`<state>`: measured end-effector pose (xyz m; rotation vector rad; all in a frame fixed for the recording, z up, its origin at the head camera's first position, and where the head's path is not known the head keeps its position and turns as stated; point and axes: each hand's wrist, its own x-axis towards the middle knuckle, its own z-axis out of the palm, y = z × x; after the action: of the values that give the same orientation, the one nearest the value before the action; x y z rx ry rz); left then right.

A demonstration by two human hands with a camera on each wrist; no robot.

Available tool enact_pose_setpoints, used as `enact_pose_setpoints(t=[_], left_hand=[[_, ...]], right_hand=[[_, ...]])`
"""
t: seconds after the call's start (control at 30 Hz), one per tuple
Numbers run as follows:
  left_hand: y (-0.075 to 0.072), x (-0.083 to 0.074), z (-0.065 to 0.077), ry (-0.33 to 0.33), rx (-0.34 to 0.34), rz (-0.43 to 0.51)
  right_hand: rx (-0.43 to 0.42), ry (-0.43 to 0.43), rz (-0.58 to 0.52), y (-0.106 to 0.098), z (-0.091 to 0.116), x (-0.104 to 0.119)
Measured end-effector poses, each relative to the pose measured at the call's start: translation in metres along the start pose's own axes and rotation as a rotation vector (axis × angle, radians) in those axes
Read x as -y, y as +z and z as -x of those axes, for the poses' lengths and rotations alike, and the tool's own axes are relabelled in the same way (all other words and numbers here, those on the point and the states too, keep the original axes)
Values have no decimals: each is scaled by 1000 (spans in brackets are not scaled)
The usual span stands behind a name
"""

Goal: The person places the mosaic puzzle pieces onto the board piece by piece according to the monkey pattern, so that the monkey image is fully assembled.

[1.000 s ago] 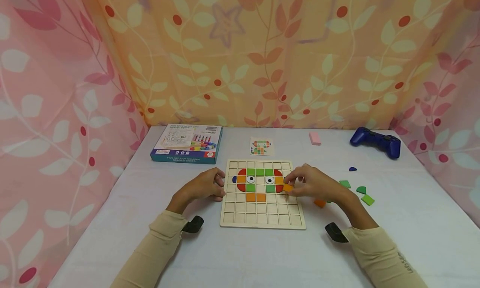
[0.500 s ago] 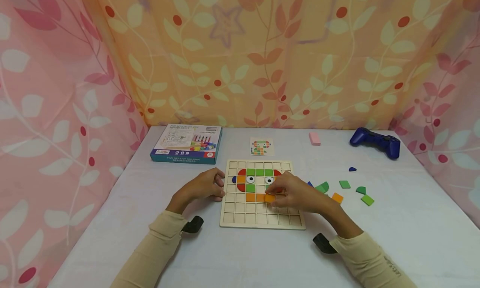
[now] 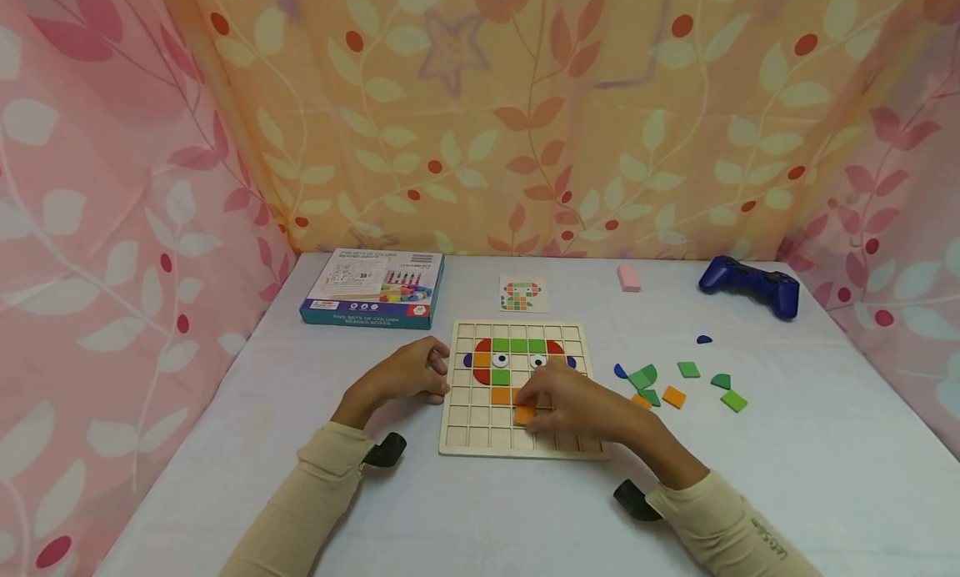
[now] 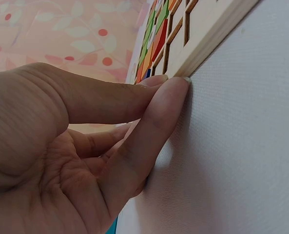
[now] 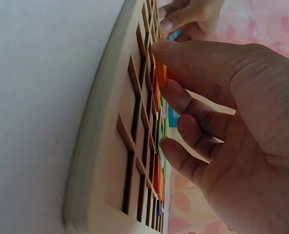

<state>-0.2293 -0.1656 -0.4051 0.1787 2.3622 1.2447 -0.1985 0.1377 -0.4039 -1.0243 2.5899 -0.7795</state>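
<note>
A wooden grid board bears a pattern of red, green, orange and blue tiles, with two round eye pieces among them. At its left edge is my left hand, its thumb and finger holding the rim, as the left wrist view shows up close. Over the lower middle of the board, my right hand pinches an orange square tile between thumb and forefinger. That tile stands slightly tilted at the grid in the right wrist view. Part of the pattern's right side is hidden behind the right hand.
Loose tiles in green, orange and blue lie right of the board. Behind it are a pattern card, a pink block, a boxed set at left and a blue game controller at right. Curtains surround the table.
My right hand has carried the orange tile from the board's right edge leftward and down, to the cells below the orange row. The left hand has stayed at the left edge.
</note>
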Motion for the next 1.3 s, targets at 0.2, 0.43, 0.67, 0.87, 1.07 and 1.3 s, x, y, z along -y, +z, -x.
enact_pose_setpoints(t=[0.2,0.43,0.67,0.87,1.07,1.3], left_hand=[[0,1,0,0,2,0],[0,1,0,-11,-5,1],[0,0,1,-15,-13,-8],[0,0,1,-12,-12,-15],[1,-1,-1,-17,-15,-5],[1,0,-1,-24,-15,-7]], right_hand=[[-7,1,25,4,0,1],[-22,-10,41,3,1,2],[-19,-7,30,3,1,1],[-8,10,1,-3,1,1],[-39,33,-48,-10,5,-8],[-95,62,-98,-22,17,-22]])
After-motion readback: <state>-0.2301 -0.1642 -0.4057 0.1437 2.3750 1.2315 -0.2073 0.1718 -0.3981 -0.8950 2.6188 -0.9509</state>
